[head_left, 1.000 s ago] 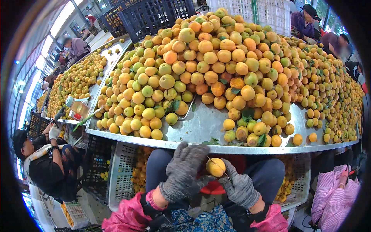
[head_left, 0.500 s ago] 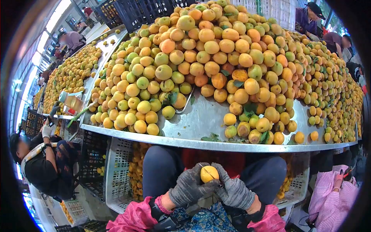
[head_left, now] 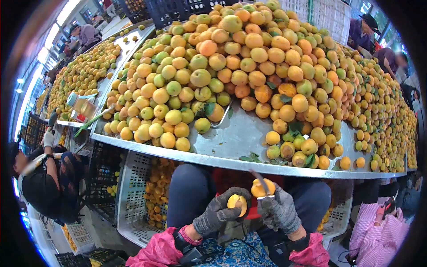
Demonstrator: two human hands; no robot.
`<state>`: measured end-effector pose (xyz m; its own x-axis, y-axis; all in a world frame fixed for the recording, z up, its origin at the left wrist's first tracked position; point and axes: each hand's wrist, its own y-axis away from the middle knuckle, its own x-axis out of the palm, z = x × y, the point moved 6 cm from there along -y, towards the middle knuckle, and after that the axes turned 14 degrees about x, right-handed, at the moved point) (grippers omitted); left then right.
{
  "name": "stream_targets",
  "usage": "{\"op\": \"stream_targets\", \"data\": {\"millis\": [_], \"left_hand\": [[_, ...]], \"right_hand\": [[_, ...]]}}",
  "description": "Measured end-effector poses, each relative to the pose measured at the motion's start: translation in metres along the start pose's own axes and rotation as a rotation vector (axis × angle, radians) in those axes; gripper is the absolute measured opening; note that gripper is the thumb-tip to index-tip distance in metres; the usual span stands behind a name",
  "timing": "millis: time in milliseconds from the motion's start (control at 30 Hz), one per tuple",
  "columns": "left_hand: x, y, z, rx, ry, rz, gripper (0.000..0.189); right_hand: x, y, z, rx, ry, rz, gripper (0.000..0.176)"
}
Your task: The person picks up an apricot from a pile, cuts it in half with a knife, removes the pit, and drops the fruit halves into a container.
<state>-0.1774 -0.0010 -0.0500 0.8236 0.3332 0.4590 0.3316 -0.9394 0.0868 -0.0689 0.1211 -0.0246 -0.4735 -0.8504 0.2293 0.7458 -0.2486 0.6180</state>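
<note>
My left hand (head_left: 217, 212), in a grey knit glove, pinches one half of a yellow apricot (head_left: 235, 202), its cut face up and a brownish middle showing. Beside it, my right hand (head_left: 281, 210), gloved the same way, grips a small knife (head_left: 261, 182) with the blade pointing up. The other apricot half (head_left: 268, 186) is held against that blade by the right fingers. Both hands are above my lap, apart from each other, just below the metal table's edge (head_left: 222, 162).
A large heap of apricots (head_left: 249, 66) covers much of the table. White crates (head_left: 133, 191) with cut fruit stand beside my knees. A person in black (head_left: 51, 187) is at left, a pink checked sleeve (head_left: 378, 227) at right. A jar (head_left: 82, 107) sits at the table's left corner.
The apricot, whole-looking between both hands before, is now in two halves. My hands have moved apart, with the right one raised, holding the knife and one half.
</note>
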Motion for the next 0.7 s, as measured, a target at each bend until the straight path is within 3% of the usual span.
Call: {"op": "stream_targets", "data": {"millis": [33, 100, 167, 233, 300, 333, 400, 433, 533, 567, 633, 700], "left_hand": [[-0.003, 0.004, 0.001, 0.012, -0.003, -0.008, 0.051], [-0.005, 0.017, 0.009, -0.053, 0.245, -0.056, 0.05], [-0.006, 0.029, 0.008, -0.104, 0.369, -0.128, 0.048], [-0.007, 0.042, 0.022, -0.156, 0.496, -0.193, 0.047], [-0.026, 0.057, 0.04, 0.093, 0.254, -0.292, 0.042], [-0.01, 0.055, 0.022, -0.067, 0.705, -0.419, 0.039], [0.0, 0.056, 0.018, -0.148, 0.815, -0.292, 0.04], [0.004, 0.054, 0.02, -0.169, 0.886, -0.192, 0.04], [0.013, 0.053, 0.025, -0.12, 0.964, -0.269, 0.044], [0.021, 0.052, 0.023, -0.121, 0.963, -0.271, 0.044], [0.02, 0.053, 0.007, 0.038, 0.332, -0.437, 0.04], [0.029, 0.051, -0.008, 0.13, 0.289, -0.381, 0.037]], "right_hand": [[0.001, 0.001, 0.002, 0.071, -0.089, -0.033, 0.051], [0.015, -0.001, 0.012, 0.01, -0.199, 0.019, 0.05], [0.047, 0.0, 0.051, -0.143, 0.142, -0.04, 0.054], [0.09, 0.003, 0.076, -0.378, 0.502, 0.117, 0.06], [0.113, 0.008, 0.096, -0.608, 0.363, 0.123, 0.057], [0.104, 0.001, 0.094, -0.486, 0.132, 0.107, 0.052], [0.093, -0.01, 0.089, -0.338, -0.222, 0.163, 0.042], [0.092, -0.011, 0.088, -0.414, -0.249, 0.05, 0.045], [0.091, -0.019, 0.073, -0.527, -0.293, 0.111, 0.052], [0.091, -0.02, 0.069, -0.521, -0.279, 0.123, 0.054], [0.092, -0.017, 0.065, -0.515, -0.268, 0.135, 0.056], [0.089, -0.01, 0.067, -0.513, -0.158, 0.017, 0.068]]}}
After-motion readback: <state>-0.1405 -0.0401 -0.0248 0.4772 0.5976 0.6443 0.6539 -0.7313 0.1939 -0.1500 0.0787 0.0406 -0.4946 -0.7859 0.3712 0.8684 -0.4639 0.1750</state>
